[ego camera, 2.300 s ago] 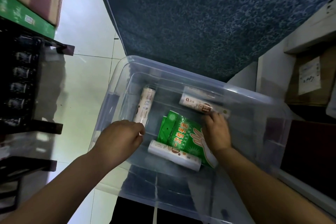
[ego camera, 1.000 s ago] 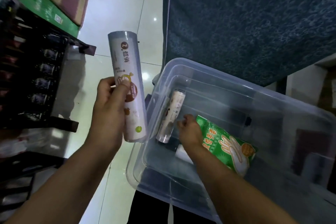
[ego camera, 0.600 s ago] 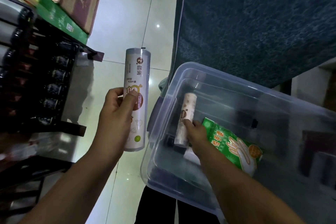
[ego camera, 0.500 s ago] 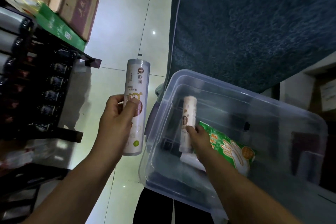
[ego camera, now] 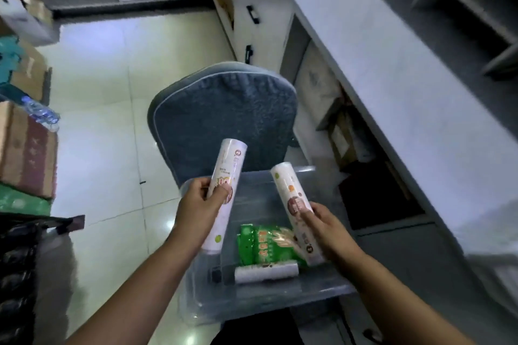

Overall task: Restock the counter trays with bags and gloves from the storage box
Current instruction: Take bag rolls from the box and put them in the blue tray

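My left hand (ego camera: 200,206) grips a white roll of bags (ego camera: 228,171), held nearly upright above the left side of the clear storage box (ego camera: 252,305). A second white roll of bags (ego camera: 288,190) is gripped in my right hand (ego camera: 326,228), tilted above the box's right side. Inside the box lie a green pack of gloves (ego camera: 263,245) and a third roll (ego camera: 266,272), flat near the front wall.
The box rests on a chair with a blue cushioned back (ego camera: 224,117). A long white counter (ego camera: 392,73) runs along the right, with shelves and boxes beneath. Cardboard boxes (ego camera: 26,148) and a dark rack (ego camera: 16,274) stand on the left over a pale tiled floor.
My right hand has lifted a second roll out of the box and holds it up. The left hand moved right over the box. The view has swung up, showing the counter.
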The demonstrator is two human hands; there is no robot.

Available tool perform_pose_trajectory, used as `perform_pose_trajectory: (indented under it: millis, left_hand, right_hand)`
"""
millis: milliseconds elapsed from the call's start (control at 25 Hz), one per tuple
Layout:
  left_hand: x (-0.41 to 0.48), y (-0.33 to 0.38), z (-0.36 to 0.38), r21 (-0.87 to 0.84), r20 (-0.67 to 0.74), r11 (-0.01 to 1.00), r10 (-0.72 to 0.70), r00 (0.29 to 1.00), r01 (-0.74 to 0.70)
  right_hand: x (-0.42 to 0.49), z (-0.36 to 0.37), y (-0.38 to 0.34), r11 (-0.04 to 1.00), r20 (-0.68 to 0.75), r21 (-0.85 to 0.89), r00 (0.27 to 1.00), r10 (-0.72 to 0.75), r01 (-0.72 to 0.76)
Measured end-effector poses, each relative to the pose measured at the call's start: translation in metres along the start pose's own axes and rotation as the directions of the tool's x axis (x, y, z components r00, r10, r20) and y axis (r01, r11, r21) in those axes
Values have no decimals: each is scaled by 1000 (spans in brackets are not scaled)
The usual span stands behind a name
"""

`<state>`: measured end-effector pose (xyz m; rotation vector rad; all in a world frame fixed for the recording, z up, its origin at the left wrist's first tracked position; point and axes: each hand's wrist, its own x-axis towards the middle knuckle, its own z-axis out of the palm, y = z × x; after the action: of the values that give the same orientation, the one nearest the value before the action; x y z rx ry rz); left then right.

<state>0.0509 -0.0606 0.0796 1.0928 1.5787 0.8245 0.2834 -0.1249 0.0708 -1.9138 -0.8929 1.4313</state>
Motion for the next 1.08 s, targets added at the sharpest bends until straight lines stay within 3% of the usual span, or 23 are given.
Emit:
perform_pose_trajectory:
  millis: [120, 280, 520, 760, 920, 1080]
  left_hand:
    - [-12, 33, 43, 12, 159, 999, 43, 986, -45]
    - [-47, 74, 119, 3, 417, 994, 101, 903, -112]
    - [-137, 109, 220, -36, 642, 976, 188, 744, -215]
    - [-233, 126, 300, -112, 715, 939, 304, 630, -326]
    - [-299, 128, 344, -136, 728, 933, 323, 605, -335]
    - [-349, 126, 373, -144, 709, 920, 353, 611, -364]
  right_hand:
    - [-50, -52, -14, 997, -93, -19, 993, -75, 73]
    - [-125, -128, -4, 995, -335, -45, 937, -96, 86]
    - [-246, -213, 60, 998, -660, -62, 751, -23, -24]
    - [-378, -302, 157, 975, -820, -134, 572, -7, -180]
    - [-428, -362, 221, 819, -780, -408, 621, -83, -403]
    - [-425, -389, 267, 621, -667, -623, 737, -104, -476]
